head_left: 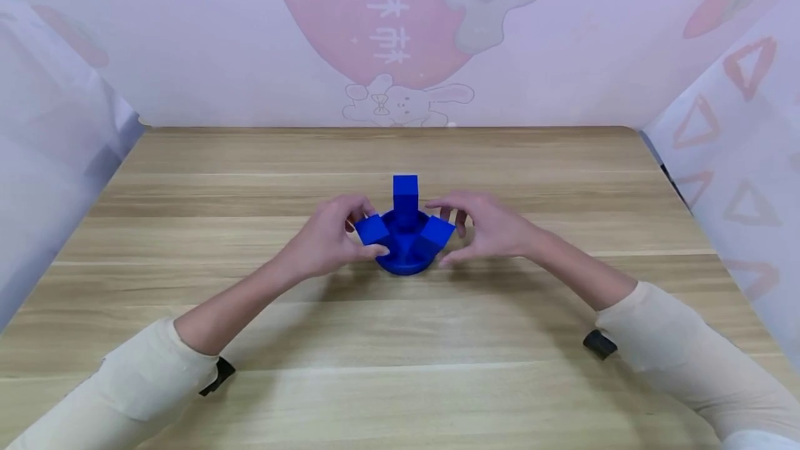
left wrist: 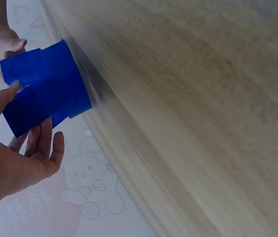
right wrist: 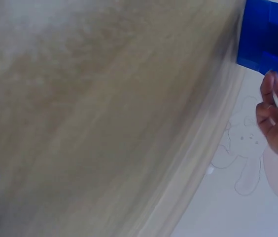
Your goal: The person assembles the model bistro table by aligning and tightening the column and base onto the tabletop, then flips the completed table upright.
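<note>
Hands on blue rigid plastic piece with round base and three square prongs (head_left: 406, 238), mid wooden table (head_left: 400, 380): left hand (head_left: 328, 238) pinching left prong, right hand (head_left: 490, 231) loosely spread beside right prong; likely light, stiff, smooth-faced, best gripped by prong flats.

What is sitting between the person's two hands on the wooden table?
In the head view, a blue round holder with three blue blocks sticking out of it lies between the left hand and right hand.
</note>
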Tool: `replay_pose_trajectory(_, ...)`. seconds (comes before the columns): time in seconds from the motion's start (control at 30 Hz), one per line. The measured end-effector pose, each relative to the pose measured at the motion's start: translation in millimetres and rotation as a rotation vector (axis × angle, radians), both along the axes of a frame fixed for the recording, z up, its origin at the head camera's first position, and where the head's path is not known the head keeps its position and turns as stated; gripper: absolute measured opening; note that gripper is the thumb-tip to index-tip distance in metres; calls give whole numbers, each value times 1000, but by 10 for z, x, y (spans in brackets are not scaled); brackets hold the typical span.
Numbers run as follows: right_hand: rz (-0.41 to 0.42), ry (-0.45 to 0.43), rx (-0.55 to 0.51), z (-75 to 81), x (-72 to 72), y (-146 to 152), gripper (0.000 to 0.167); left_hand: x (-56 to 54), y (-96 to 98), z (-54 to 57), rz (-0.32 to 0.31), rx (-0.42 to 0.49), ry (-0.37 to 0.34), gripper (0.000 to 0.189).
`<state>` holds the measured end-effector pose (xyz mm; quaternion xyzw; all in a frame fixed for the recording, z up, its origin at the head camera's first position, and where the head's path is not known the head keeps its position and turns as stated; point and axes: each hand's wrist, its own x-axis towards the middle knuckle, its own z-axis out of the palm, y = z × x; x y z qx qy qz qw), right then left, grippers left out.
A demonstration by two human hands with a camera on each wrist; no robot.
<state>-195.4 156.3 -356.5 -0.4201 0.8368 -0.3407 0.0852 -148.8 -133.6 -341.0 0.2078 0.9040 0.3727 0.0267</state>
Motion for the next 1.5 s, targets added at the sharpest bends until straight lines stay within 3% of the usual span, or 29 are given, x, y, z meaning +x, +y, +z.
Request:
replay_pose_trajectory(0.2, -84, -48, 97, -60, -13, -91, 95, -81, -58, -78, -73, -62, -8, 85)
replay_pose_trajectory(0.33, -88, -23, 85, -113, -33, -144, 90, -135, -59, -140, -106, -135, 15, 93)
replay_pose_trajectory(0.47, -91, 9, 73, -153, -43, -169, 86, -179, -53, -182, -122, -152, 11, 90)
replay_pose_trajectory(0.7, -116, 40, 94, -178, -28, -204, 88, -230, -38, -226, -113, -165, -22, 55)
replay_pose_trajectory(1.07, -141, 49, 64, -217, -14, -218, 86, -230, -20, -234, -94, -144, -14, 67)
replay_pose_trajectory(1.27, -152, -16, 21, -232, -7, -203, 87, -240, -7, -262, -104, -86, -24, 67)
replay_pose_trajectory(1.5, -175, -138, -16, -150, -1, -177, 86, -242, -1, -189, -118, -37, -55, 66)
